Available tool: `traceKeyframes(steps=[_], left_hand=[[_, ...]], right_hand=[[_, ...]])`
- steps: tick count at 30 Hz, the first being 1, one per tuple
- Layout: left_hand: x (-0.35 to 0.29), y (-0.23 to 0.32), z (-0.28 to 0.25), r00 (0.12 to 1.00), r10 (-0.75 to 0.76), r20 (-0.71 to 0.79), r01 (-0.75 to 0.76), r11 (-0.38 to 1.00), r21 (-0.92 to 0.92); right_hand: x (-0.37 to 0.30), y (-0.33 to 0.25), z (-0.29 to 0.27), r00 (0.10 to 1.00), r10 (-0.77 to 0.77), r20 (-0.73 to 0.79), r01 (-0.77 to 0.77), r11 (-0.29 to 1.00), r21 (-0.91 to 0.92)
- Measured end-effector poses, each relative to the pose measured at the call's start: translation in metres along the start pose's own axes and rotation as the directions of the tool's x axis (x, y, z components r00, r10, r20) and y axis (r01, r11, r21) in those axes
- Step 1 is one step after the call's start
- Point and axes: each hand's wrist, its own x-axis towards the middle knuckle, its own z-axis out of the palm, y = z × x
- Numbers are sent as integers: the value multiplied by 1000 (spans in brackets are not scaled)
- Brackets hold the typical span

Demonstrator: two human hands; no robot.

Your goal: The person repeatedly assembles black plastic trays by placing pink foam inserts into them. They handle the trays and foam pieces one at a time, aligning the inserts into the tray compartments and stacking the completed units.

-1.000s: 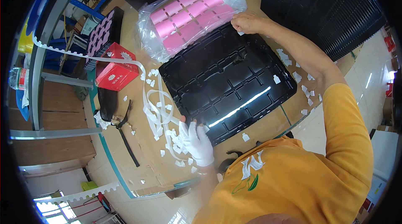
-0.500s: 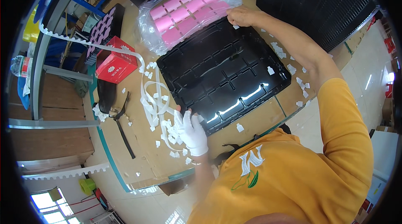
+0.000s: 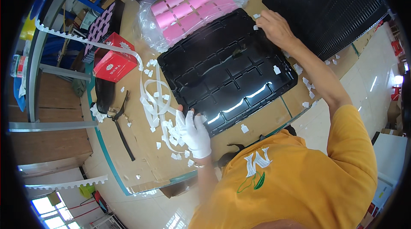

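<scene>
A black moulded tray (image 3: 227, 72) with several empty compartments lies on the cardboard-covered table. My left hand (image 3: 195, 131), in a white glove, holds the tray's near left corner, fingers over the rim. My bare right hand (image 3: 276, 25) grips the rim at the far right corner. A clear plastic bag of pink rectangular pieces (image 3: 190, 4) lies just beyond the tray. Loops of white backing strip (image 3: 153, 97) and small white scraps lie beside my left hand.
A tall stack of black trays (image 3: 329, 4) stands at the far right. A red box (image 3: 114, 62) and a black tray with purple pieces (image 3: 102, 23) sit at the far left. A black strap (image 3: 124, 132) lies left of the scraps. The table edge runs near my body.
Both hands stay on the same tray corners. My left hand has slid slightly further onto the rim, and the tray sits a little more square to me.
</scene>
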Motion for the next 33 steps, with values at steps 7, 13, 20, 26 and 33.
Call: traceKeyframes(steps=[7, 13, 20, 26, 33], left_hand=[[0, 1, -3, 999, 39, 16, -40, 996, 78], [3, 4, -4, 1000, 20, 7, -20, 998, 67], [-1, -4, -2, 999, 32, 27, -33, 999, 37], [0, 0, -2, 999, -27, 42, 26, 1000, 9], [1, 2, -2, 999, -28, 34, 29, 1000, -12]], right_hand=[[15, 20, 3, 995, 12, 94, -13, 1000, 6], [56, 29, 46, 935, -66, 349, 60, 998, 29], [59, 23, 74, 922, 75, 379, -97, 995, 40], [51, 17, 61, 889, 290, 356, -312, 950, 7], [54, 25, 65, 732, 393, 557, -448, 893, -42]])
